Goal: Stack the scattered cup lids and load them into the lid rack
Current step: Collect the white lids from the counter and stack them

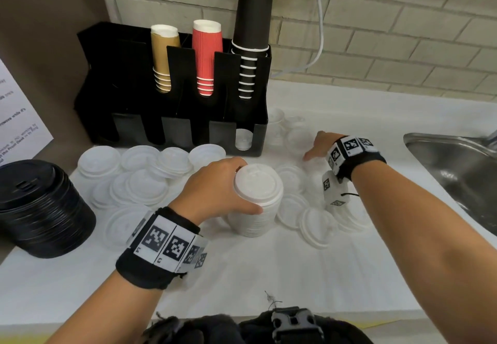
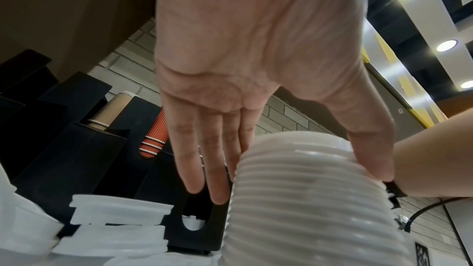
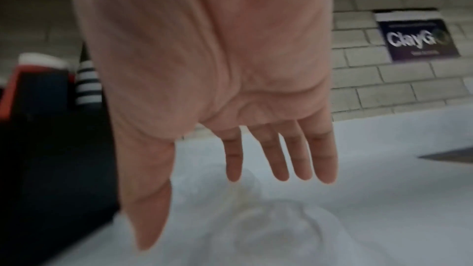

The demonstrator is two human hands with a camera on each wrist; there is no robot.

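A tall stack of white lids (image 1: 256, 209) stands upright on the white counter in the middle. My left hand (image 1: 246, 187) grips its upper part, thumb on the near side and fingers on the far side; the left wrist view shows the ribbed stack (image 2: 307, 199) between them. My right hand (image 1: 313, 146) hovers open and empty, fingers straight, over translucent lids (image 1: 295, 134) just right of the black lid rack (image 1: 172, 128). That view is blurred; one lid (image 3: 276, 224) lies under the hand. Loose white lids lie scattered on the left (image 1: 139, 179) and on the right (image 1: 314, 222).
The rack holds brown, red and black cup stacks at the back; its right front slot has a few lids (image 1: 243, 140). A stack of black lids (image 1: 40, 209) stands at the far left. A steel sink (image 1: 457, 163) lies at the right. Brick wall behind.
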